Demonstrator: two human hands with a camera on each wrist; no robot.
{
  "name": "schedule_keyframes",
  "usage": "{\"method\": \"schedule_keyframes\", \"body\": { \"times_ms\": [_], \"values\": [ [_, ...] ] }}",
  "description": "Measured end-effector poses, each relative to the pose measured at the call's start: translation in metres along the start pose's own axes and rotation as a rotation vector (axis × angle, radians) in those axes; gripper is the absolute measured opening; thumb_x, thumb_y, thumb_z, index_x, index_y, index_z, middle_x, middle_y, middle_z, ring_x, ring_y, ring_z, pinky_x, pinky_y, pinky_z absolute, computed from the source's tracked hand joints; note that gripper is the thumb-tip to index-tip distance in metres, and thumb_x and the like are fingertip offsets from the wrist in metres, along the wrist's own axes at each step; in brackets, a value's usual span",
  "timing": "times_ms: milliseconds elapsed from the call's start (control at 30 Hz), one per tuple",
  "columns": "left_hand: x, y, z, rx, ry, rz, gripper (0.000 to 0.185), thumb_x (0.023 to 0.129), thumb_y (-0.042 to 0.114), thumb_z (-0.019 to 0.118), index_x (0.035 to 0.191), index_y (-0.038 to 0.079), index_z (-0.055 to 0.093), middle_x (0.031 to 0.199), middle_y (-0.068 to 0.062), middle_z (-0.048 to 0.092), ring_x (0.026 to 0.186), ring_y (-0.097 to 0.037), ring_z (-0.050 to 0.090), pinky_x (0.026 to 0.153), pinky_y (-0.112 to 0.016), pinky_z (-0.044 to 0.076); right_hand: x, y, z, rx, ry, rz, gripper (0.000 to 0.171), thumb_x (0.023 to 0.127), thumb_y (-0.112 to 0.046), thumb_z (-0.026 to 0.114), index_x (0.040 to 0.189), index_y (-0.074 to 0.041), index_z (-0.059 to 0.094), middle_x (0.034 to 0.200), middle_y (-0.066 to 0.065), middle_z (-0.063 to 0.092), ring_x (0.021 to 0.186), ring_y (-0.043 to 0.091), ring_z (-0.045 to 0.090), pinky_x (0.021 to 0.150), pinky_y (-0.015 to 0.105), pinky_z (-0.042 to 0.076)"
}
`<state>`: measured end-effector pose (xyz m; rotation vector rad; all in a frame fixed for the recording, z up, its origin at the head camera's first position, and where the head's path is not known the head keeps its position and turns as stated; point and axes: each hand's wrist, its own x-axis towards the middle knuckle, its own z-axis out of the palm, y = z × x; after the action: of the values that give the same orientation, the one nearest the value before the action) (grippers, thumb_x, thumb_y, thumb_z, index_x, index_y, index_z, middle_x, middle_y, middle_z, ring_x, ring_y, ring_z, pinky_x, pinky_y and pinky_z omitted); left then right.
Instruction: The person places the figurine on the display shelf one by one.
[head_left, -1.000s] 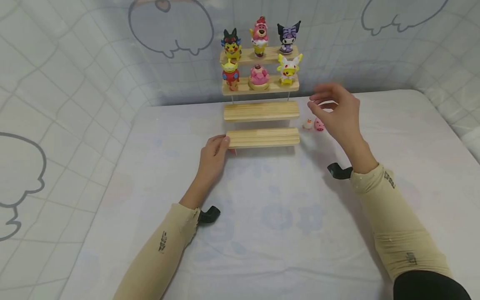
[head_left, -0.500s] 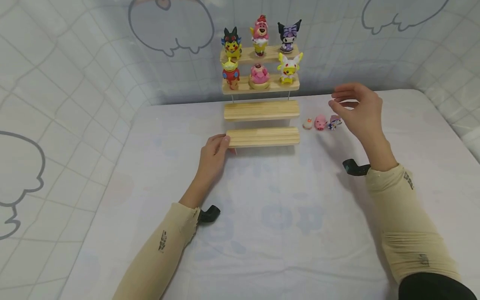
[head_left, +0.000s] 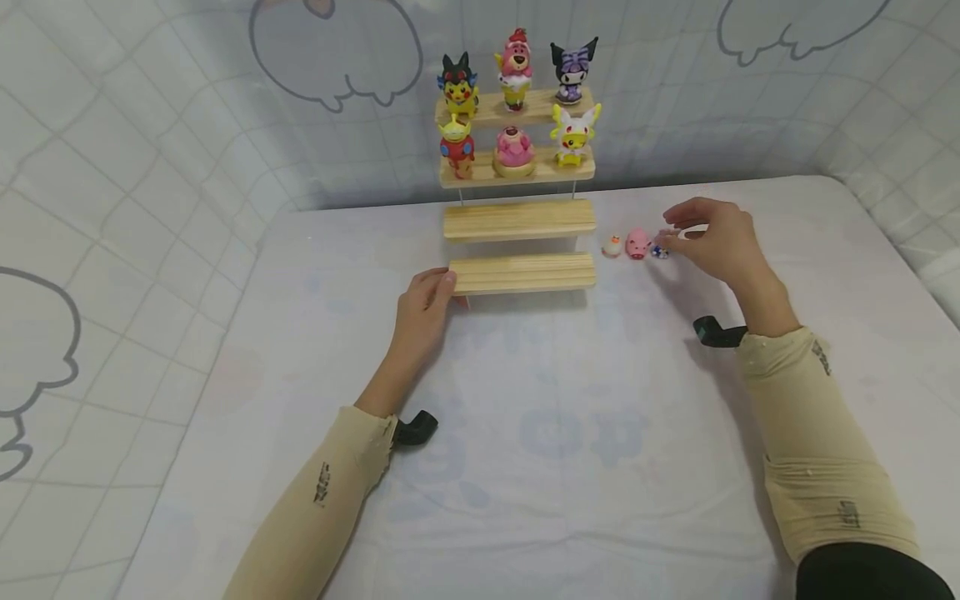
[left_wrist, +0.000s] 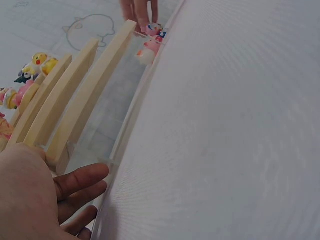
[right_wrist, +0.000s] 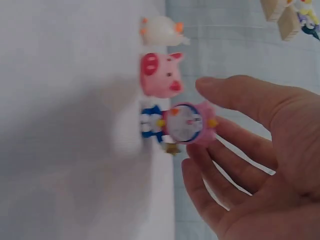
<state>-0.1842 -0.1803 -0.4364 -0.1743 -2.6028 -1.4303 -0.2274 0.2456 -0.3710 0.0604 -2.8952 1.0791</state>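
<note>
Four-tiered pale wooden step stand (head_left: 521,221) at the back middle of the white quilted bed (head_left: 570,450), against the wall. Six small cartoon figurines (head_left: 514,108) on its two upper tiers, three per tier. Right of the lowest tiers, in a row: small white chick figurine (head_left: 612,245), pink pig figurine (head_left: 637,243), blue-and-pink round-faced figurine (right_wrist: 180,124).

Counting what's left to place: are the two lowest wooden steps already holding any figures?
No, the lower steps and are bare; three small figures stand on the table.
</note>
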Motion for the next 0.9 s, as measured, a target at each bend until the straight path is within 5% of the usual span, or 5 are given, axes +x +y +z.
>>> {"method": "schedule_keyframes", "body": {
  "times_ms": [200, 533, 667, 767, 900],
  "values": [
    [-0.0003, 0.0002, -0.0001, 0.001, 0.0, 0.003, 0.048, 0.112, 0.041, 0.046, 0.098, 0.005, 0.076, 0.146, -0.015, 0.061, 0.142, -0.03, 0.053, 0.118, -0.049, 0.041, 0.001, 0.0083, 0.0074, -0.026, 0.005, -0.023, 0.041, 0.096, -0.026, 0.076, 0.131, -0.006, 0.07, 0.126, 0.022, 0.071, 0.117, 0.036, 0.067, 0.07, 0.018, 0.045],
    [-0.0004, 0.0015, -0.0005, -0.011, -0.007, -0.001, 0.053, 0.112, 0.044, 0.045, 0.089, 0.007, 0.074, 0.146, -0.014, 0.061, 0.143, -0.03, 0.052, 0.118, -0.05, 0.04, 0.0015, 0.0098, 0.0097, -0.031, 0.022, -0.033, 0.035, 0.097, -0.023, 0.075, 0.127, -0.007, 0.072, 0.124, 0.023, 0.072, 0.114, 0.037, 0.067, 0.067, 0.017, 0.045],
    [-0.0006, 0.0022, -0.0002, -0.005, -0.006, -0.007, 0.053, 0.112, 0.044, 0.045, 0.089, 0.007, 0.074, 0.146, -0.014, 0.061, 0.143, -0.03, 0.052, 0.118, -0.05, 0.041, 0.0008, 0.0097, 0.0068, -0.013, 0.097, -0.056, 0.033, 0.095, -0.023, 0.077, 0.123, -0.008, 0.075, 0.119, 0.021, 0.075, 0.091, 0.005, 0.072, 0.066, 0.009, 0.045],
    [-0.0005, 0.0023, 0.0001, 0.003, -0.005, -0.009, 0.053, 0.112, 0.044, 0.044, 0.089, 0.007, 0.075, 0.146, -0.015, 0.061, 0.142, -0.031, 0.053, 0.118, -0.049, 0.041, 0.0, 0.0065, 0.0038, 0.019, 0.142, -0.054, 0.033, 0.093, -0.024, 0.079, 0.122, -0.008, 0.075, 0.116, 0.018, 0.076, 0.076, -0.016, 0.059, 0.068, 0.006, 0.047],
    [-0.0005, 0.0023, 0.0002, 0.006, -0.002, -0.008, 0.052, 0.112, 0.042, 0.045, 0.091, 0.007, 0.075, 0.145, -0.015, 0.061, 0.142, -0.03, 0.053, 0.117, -0.048, 0.042, -0.0017, 0.001, 0.0008, 0.044, 0.168, -0.047, 0.035, 0.093, -0.026, 0.079, 0.122, -0.008, 0.075, 0.114, 0.016, 0.077, 0.074, -0.017, 0.059, 0.071, 0.005, 0.048]
  ]
}}
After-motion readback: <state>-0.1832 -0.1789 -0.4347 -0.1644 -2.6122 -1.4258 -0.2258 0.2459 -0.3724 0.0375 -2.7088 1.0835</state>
